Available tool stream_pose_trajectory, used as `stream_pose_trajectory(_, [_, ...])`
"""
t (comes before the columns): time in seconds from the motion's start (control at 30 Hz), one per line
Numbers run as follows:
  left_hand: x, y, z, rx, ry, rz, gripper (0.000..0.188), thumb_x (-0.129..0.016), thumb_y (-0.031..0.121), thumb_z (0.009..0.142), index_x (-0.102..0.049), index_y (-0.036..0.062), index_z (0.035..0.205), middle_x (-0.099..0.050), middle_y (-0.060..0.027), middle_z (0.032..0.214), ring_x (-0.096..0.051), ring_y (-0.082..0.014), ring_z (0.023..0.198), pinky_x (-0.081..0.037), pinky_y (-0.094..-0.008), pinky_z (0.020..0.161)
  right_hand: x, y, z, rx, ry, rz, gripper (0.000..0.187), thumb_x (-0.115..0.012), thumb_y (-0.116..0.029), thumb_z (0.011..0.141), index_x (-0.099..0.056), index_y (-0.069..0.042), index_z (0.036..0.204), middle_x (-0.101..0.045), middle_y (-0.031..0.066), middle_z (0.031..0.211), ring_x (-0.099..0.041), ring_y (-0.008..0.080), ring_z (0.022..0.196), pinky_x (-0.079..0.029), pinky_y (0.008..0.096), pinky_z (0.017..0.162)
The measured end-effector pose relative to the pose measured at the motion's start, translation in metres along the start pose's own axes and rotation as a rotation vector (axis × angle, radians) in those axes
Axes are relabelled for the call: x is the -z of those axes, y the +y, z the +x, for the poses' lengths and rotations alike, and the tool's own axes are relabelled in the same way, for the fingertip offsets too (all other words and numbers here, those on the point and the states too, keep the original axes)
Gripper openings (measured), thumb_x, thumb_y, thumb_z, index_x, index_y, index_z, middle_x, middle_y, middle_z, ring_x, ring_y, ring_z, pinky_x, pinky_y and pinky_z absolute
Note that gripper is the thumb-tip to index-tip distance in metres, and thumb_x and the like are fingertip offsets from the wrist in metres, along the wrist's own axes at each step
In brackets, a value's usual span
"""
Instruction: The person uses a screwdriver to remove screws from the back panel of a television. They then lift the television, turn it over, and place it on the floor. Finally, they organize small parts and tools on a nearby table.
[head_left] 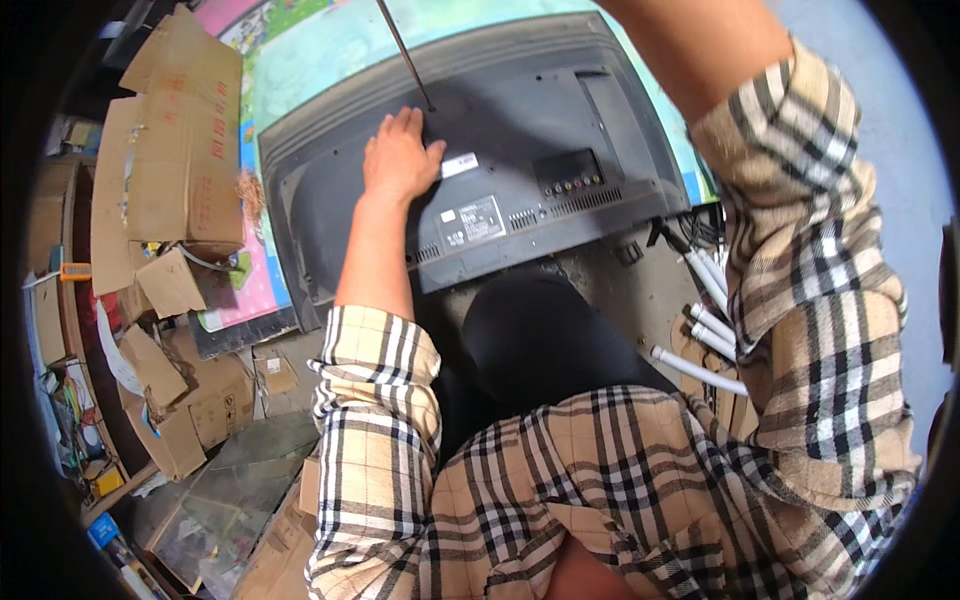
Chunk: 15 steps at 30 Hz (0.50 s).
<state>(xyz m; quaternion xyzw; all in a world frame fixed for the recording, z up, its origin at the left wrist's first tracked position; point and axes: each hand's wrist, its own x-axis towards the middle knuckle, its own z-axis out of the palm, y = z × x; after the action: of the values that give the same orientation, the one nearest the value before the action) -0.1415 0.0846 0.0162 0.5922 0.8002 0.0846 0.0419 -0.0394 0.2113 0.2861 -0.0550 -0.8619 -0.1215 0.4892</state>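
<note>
A flat-screen television (480, 130) lies face down in front of me, its dark grey back cover upward. My left hand (402, 158) rests on the cover with its fingers stretched out and the thumb apart, holding nothing. Just beyond those fingertips, the tip of a long thin screwdriver (405, 55) meets the cover at a small hole. Its metal shaft slants up and out past the top edge, so the handle is hidden. My right forearm reaches up beyond the top edge too, and that hand is out of sight. White labels (472, 222) and a recessed socket panel (570, 178) show on the cover.
Under the television is a table with a colourful mat (262, 300). A big cardboard box (190, 140) stands at its left, with torn cardboard (200, 395) and cluttered shelves further left. White tubes (705, 330) lie at the right, beside black cables (705, 225).
</note>
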Motion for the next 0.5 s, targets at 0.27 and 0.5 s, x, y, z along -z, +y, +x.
stream_pose_trajectory(0.27, [0.016, 0.007, -0.006, 0.043, -0.029, -0.038, 0.066, -0.062, 0.035, 0.086, -0.043, 0.0032, 0.141, -0.039, -0.0152, 0.149, -0.033, -0.0347, 0.139, -0.029, -0.0499, 0.113, 0.017, -0.011, 0.011, -0.149, -0.267, -0.113, 0.036, -0.063, -0.033, 0.092, -0.054, -0.011, 0.119, -0.065, 0.0128, 0.089, -0.068, 0.0277, 0.077, -0.054, 0.0361, 0.06])
stream_pose_trajectory(0.5, [0.022, 0.013, -0.006, 0.089, -0.083, -0.081, 0.067, -0.061, 0.036, 0.088, -0.039, 0.0055, 0.144, -0.034, -0.0107, 0.152, -0.027, -0.0315, 0.143, -0.026, -0.049, 0.115, 0.023, -0.001, 0.008, -0.106, -0.33, 0.586, 0.033, -0.061, -0.022, 0.089, -0.056, -0.006, 0.118, -0.059, 0.0208, 0.106, -0.059, 0.0364, 0.106, -0.049, 0.0433, 0.087])
